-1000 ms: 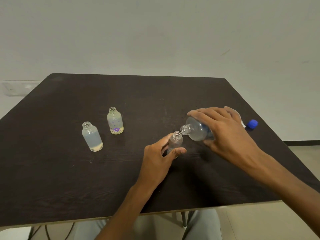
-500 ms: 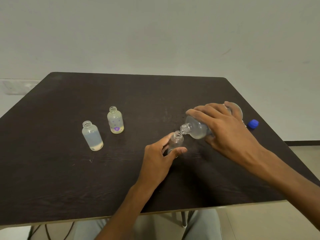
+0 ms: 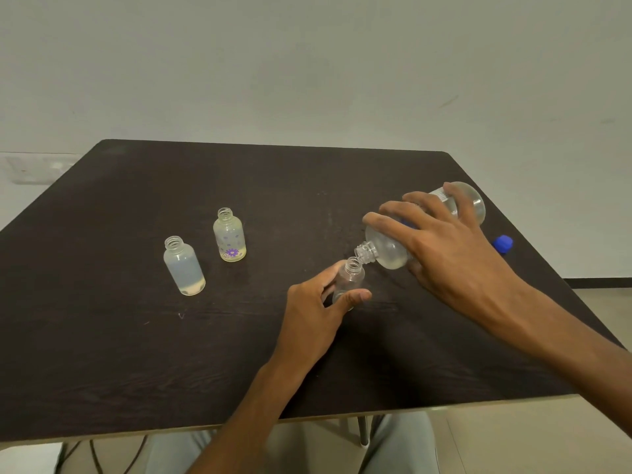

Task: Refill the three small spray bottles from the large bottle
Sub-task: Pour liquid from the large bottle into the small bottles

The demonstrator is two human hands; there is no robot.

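My right hand (image 3: 448,248) grips the large clear bottle (image 3: 388,248), tipped on its side with its open neck down-left, right at the mouth of a small clear bottle (image 3: 352,277). My left hand (image 3: 318,309) holds that small bottle upright on the table between thumb and fingers. Two more small uncapped bottles stand to the left: a frosted one (image 3: 184,266) with a little liquid at the bottom, and one with a purple flower print (image 3: 229,236).
All of this sits on a dark wooden table (image 3: 136,354) against a pale wall. A blue cap (image 3: 502,242) lies near the table's right edge, behind my right hand. My knees show below the front edge.
The large bottle's base has risen, so it tilts more steeply, and its neck has come closer to the small bottle's mouth. My left hand has stayed in place.
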